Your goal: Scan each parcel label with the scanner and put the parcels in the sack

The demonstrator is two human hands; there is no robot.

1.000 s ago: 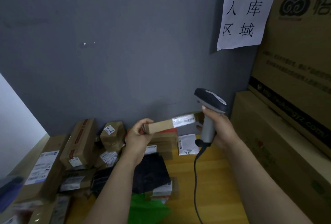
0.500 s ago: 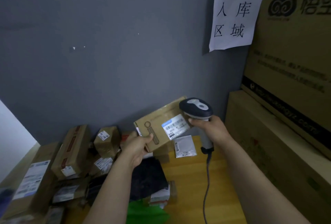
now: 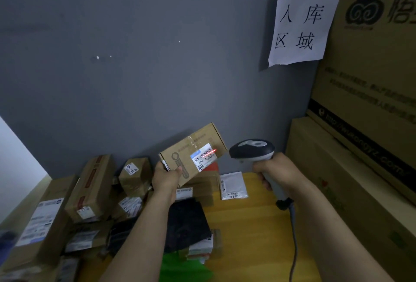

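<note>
- Step in hand is the scan itself. The left hand [image 3: 167, 178], centre of the frame, holds a small brown parcel [image 3: 180, 160] up off the pile, tilted so its label [image 3: 203, 157] faces the camera.
- Grip there is a pinch on the box's lower left corner: thumb flat on the front face, the other fingers tucked behind it.
- The right hand [image 3: 275, 169], right of centre, has its fingers curled round the handle of the scanner [image 3: 252, 150]. I can't tell how the trigger finger sits.
- The scanner's nose sits just beside the parcel, not touching. A red scan line [image 3: 211, 151] lies across the label's upper right end, so my guess is it's reading right now.
- Next move, I reckon: drop this one in the sack. The only candidate I see is some green material [image 3: 180, 268] at the bottom edge, but I can't tell.
- Plenty left to do: a heap of parcels [image 3: 90, 189] sits lower left on the yellow table [image 3: 247, 225].
</note>
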